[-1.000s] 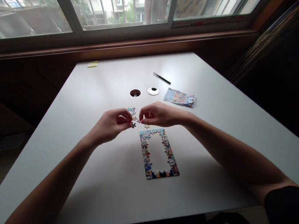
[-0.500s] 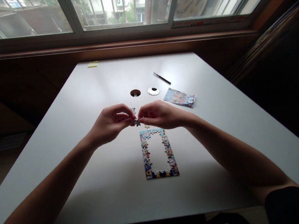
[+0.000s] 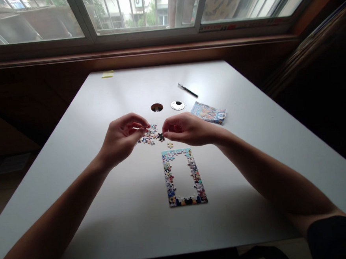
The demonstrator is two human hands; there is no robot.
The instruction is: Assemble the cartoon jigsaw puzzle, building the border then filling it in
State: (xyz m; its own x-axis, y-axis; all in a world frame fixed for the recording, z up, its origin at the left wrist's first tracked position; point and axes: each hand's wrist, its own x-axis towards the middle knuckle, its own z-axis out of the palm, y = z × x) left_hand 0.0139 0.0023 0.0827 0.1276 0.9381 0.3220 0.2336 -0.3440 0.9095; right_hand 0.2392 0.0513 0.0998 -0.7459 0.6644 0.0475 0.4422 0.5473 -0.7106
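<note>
My right hand (image 3: 187, 129) pinches a dark jigsaw puzzle piece (image 3: 161, 137) between thumb and fingertips. To its left, my left hand (image 3: 126, 134) is over the edge of a pile of loose puzzle pieces (image 3: 152, 138), thumb and index finger closed together. Whether anything is between them I cannot make out. One pale yellow puzzle piece (image 3: 170, 145) lies apart from the pile, just above the puzzle frame (image 3: 168, 177). That frame is a joined rectangular border of colourful pieces, with the bare white table showing in its middle.
Behind my right hand lies a colourful picture sheet (image 3: 209, 113). Farther back are a black pen (image 3: 188, 90), a round silver cover (image 3: 177, 105) and a hole (image 3: 157, 107) in the white table (image 3: 117, 220). A yellow note (image 3: 107, 74) sits at the far edge.
My hands have moved apart. The left has drawn back up and left from the dark piece, which stays in my right hand. More of the pile shows between them.
</note>
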